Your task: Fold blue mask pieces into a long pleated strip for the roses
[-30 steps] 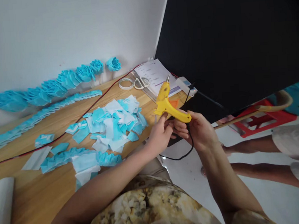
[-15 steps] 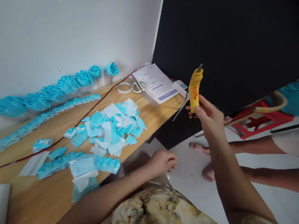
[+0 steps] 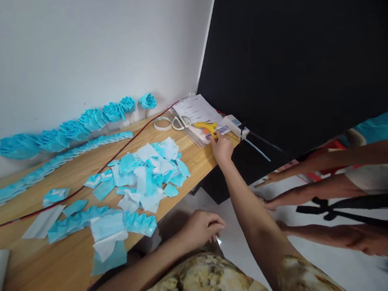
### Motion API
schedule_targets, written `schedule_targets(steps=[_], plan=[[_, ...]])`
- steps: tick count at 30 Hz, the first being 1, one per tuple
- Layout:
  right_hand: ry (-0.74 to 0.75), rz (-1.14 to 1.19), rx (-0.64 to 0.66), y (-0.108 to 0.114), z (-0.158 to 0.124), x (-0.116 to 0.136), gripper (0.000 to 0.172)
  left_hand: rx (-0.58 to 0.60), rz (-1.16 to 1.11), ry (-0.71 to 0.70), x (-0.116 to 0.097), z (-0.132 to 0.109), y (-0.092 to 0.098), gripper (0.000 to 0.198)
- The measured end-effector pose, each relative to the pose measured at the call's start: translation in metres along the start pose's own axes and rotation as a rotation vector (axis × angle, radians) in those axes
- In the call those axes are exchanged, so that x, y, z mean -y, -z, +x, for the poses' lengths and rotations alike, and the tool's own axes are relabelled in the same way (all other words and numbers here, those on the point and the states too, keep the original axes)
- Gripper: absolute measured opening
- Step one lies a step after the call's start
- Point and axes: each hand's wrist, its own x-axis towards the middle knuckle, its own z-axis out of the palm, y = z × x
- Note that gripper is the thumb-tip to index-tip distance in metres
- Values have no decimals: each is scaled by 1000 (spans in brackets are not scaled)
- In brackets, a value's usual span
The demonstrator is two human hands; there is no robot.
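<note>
My right hand (image 3: 222, 146) reaches out to the far right corner of the wooden table (image 3: 42, 265) and grips a yellow glue gun (image 3: 206, 127), which lies on a stack of printed papers (image 3: 196, 111). My left hand (image 3: 203, 226) hovers low by my lap, off the table's front edge, with fingers curled; whether anything is in them is not visible. A heap of blue and white paper pieces (image 3: 148, 167) lies mid-table, left of my right hand.
Blue paper flowers (image 3: 78, 125) line the wall, with a folded blue strip (image 3: 57, 160) before them. A tape roll (image 3: 161, 123), scissors (image 3: 180, 121), a white power strip (image 3: 234, 125) and a red cord (image 3: 83, 188) lie about. Another person's arms (image 3: 318, 189) stretch along the floor at right.
My right hand swung the glue gun up from between both hands, then lowered it onto the papers at the table corner. My left hand let go and dropped toward my lap.
</note>
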Motion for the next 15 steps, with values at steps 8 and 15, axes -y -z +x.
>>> schedule_targets(steps=[8, 15], plan=[[149, 58, -1, -5, 5, -7, 43, -35, -166, -67, -20, -22, 17, 20], [408, 373, -150, 47, -47, 0, 36, -161, -562, -22, -14, -16, 21, 43]])
